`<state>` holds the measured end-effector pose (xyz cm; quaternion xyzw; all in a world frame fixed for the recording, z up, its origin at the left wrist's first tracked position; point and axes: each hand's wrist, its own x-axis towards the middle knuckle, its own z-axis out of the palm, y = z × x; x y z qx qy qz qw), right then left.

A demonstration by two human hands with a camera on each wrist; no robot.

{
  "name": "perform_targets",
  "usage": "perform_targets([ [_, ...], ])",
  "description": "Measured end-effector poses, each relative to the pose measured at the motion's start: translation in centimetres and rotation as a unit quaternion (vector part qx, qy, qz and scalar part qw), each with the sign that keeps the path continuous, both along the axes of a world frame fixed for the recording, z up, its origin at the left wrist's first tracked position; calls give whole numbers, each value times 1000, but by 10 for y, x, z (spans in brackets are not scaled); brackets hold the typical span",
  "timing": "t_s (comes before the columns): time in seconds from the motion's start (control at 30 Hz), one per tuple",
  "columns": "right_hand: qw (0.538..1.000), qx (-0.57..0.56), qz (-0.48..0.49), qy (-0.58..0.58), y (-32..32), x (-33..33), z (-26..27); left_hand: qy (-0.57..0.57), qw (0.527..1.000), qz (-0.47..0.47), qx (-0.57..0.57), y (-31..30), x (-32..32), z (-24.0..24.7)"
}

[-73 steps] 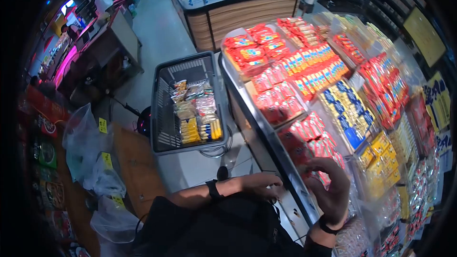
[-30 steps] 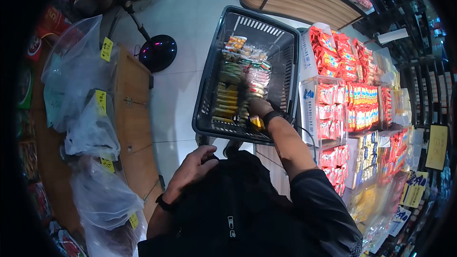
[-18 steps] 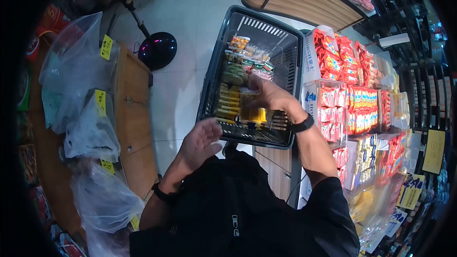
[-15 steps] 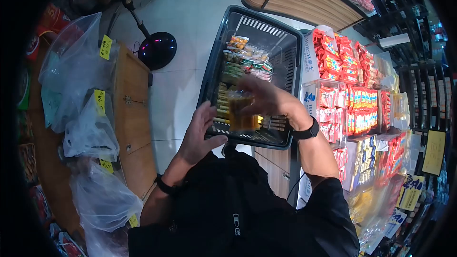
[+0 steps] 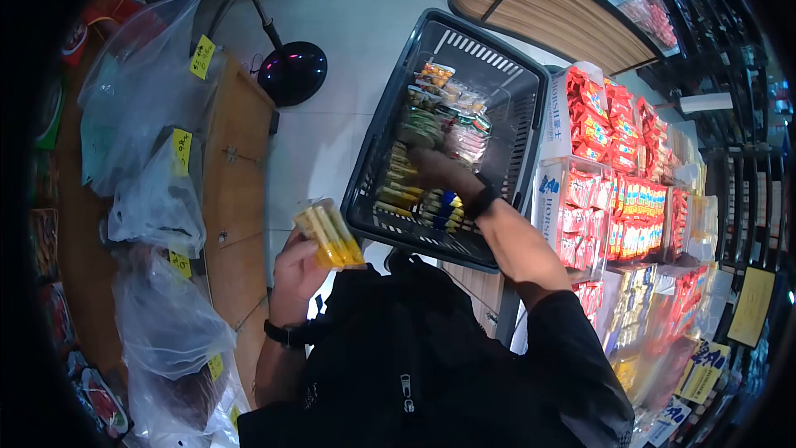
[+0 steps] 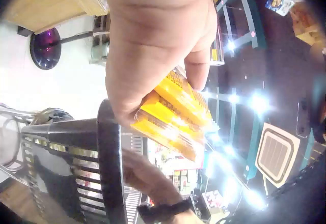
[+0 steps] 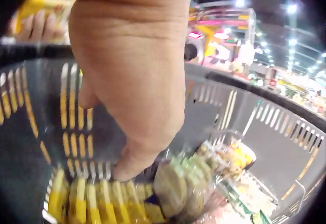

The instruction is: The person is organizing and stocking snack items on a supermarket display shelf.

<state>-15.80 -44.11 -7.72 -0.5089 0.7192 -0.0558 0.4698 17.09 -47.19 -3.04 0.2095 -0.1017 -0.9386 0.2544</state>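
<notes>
My left hand [image 5: 298, 272] grips a clear-wrapped pack of yellow snack sticks [image 5: 333, 236] outside the basket's near left corner. In the left wrist view the thumb and fingers hold the sides of this pack [image 6: 170, 119]. My right hand [image 5: 439, 172] reaches down into the dark grey shopping basket [image 5: 497, 66]. In the right wrist view its fingertips are just above a row of yellow packs [image 7: 102, 201], with nothing seen between finger and thumb. Blue-and-yellow packs [image 5: 444, 209] lie at the basket's near end, and green-wrapped packs [image 5: 421, 126] farther in.
On the right stands a display of red snack packs [image 5: 593, 129] in clear bins. A wooden cabinet [image 5: 236, 166] with plastic bags [image 5: 157, 216] runs along the left. A black round stand base [image 5: 293, 73] sits on the floor beyond it.
I turned from the display to the basket. My right hand lifted a yellow pack out of the basket; the pack is now in my left hand, and the right hand is back inside.
</notes>
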Motion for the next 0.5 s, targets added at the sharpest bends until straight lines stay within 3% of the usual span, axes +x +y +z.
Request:
perform_targets([
  [0.07, 990, 0, 48, 129, 15, 19, -75, 40, 999, 26, 12, 3, 17, -10],
  [0.17, 974, -46, 51, 215, 22, 45, -71, 2, 999, 50, 7, 9, 24, 1],
  [0.3, 963, -65, 60, 254, 28, 55, -94, 5, 997, 71, 17, 14, 33, 1],
  [0.5, 970, -89, 52, 222, 26, 46, -110, 17, 997, 71, 24, 16, 43, -8],
])
